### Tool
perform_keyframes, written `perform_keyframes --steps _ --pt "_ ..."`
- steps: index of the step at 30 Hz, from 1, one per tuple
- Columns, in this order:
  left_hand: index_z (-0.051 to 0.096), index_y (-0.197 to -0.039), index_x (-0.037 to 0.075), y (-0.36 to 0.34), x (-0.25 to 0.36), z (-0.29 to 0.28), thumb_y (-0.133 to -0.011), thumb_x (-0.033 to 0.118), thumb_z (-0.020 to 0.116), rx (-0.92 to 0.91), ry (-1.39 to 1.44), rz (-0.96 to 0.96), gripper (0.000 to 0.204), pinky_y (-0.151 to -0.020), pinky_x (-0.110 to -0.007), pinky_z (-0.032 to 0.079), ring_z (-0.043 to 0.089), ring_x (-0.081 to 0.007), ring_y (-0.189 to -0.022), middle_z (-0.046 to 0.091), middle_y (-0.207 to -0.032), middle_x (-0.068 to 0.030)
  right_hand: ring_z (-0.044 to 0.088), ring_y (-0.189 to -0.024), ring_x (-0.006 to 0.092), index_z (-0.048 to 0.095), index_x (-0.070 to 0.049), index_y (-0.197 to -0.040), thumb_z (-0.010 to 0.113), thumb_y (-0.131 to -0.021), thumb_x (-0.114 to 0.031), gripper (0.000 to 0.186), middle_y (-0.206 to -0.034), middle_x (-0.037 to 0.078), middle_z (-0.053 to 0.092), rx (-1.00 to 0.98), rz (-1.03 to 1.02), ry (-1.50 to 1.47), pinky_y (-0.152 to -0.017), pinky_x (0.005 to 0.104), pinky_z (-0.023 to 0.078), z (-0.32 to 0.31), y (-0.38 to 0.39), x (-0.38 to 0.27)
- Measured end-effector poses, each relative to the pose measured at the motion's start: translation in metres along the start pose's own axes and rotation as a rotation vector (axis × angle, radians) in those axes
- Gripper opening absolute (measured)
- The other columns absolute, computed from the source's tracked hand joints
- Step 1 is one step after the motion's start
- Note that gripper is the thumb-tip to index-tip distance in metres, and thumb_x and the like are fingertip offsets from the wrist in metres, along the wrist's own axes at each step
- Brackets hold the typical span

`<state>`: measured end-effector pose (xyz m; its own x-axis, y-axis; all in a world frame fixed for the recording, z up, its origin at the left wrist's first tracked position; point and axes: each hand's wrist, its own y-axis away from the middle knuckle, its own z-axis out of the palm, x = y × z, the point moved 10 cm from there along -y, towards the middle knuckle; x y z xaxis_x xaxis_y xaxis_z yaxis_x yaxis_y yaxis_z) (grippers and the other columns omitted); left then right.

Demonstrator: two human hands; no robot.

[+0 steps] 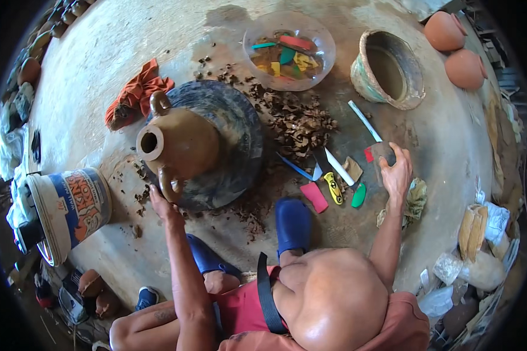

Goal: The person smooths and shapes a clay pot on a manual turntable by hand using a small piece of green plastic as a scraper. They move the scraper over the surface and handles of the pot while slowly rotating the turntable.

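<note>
Hands at a brown two-handled clay jug [178, 146] on a dark round wheel [228, 140].
Left hand [161, 202] touches the jug's lower handle, grip unclear; right hand [395, 172], right of the jug, grasps a grey flat scraper [380, 153].

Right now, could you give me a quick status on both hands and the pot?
Left hand at clay jug's lower handle. Right hand on scraper, grip unclear. Jug tilted on wheel. Clay trimmings beside.

Red sleeveless top [246, 310], black strap [266, 295] across the chest, blue clogs [293, 222] — bare forearms, tattooed thigh
</note>
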<state>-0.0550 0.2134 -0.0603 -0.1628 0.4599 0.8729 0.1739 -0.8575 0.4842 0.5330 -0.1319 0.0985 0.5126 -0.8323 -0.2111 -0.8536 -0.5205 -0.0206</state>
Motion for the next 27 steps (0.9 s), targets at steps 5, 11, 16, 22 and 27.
perform_keyframes --steps 5,11,16,22,27 --pt "0.058 -0.138 0.012 -0.052 0.033 -0.03 -0.094 0.023 0.067 -0.116 -0.634 0.527 0.046 -0.097 -0.041 0.054 0.062 -0.0317 -0.116 0.062 -0.129 -0.0142 0.063 -0.119 0.0382 0.065 -0.01 -0.134 0.077 -0.084 -0.018 0.053 -0.126 0.017 0.064 0.06 0.098 -0.022 -0.098 0.0477 0.051 0.021 -0.004 0.028" --pt "0.064 -0.124 0.012 0.007 0.044 0.037 -0.086 0.021 0.074 -0.213 -0.953 0.898 0.041 -0.09 -0.047 0.053 0.064 -0.0355 -0.109 0.067 -0.118 -0.0127 0.064 -0.117 0.0378 0.065 -0.013 -0.135 0.078 -0.084 -0.019 0.053 -0.131 0.014 0.063 0.076 0.179 0.115 -0.097 0.0475 0.053 0.038 -0.009 0.061" --pt "0.063 -0.123 0.011 0.02 0.053 0.035 -0.086 0.012 0.074 -0.153 -0.748 0.672 0.038 -0.093 -0.044 0.051 0.064 -0.0312 -0.11 0.066 -0.116 -0.0104 0.061 -0.12 0.0281 0.068 -0.015 -0.13 0.076 -0.087 -0.023 0.044 -0.132 0.009 0.064 0.249 0.091 0.368 -0.094 0.0509 0.05 0.03 0.027 0.004" --pt "0.055 -0.137 0.008 0.011 0.028 0.013 -0.09 0.006 0.07 -0.15 -0.528 0.459 0.05 -0.102 -0.041 0.046 0.058 -0.0267 -0.118 0.061 -0.129 -0.0095 0.071 -0.091 0.0375 0.071 -0.005 -0.117 0.068 -0.092 -0.012 0.026 -0.104 0.019 0.071 0.005 0.14 -0.269 -0.081 0.0453 0.056 0.071 0.054 -0.006" --pt "0.051 -0.145 0.006 -0.001 0.025 0.01 -0.091 0.003 0.07 -0.162 -0.549 0.479 0.057 -0.105 -0.04 0.045 0.056 -0.0252 -0.12 0.058 -0.135 -0.0097 0.073 -0.089 0.0378 0.072 -0.004 -0.108 0.068 -0.091 -0.013 0.02 -0.096 0.02 0.075 0.005 0.239 -0.21 -0.078 0.0465 0.056 0.074 0.086 0.045"
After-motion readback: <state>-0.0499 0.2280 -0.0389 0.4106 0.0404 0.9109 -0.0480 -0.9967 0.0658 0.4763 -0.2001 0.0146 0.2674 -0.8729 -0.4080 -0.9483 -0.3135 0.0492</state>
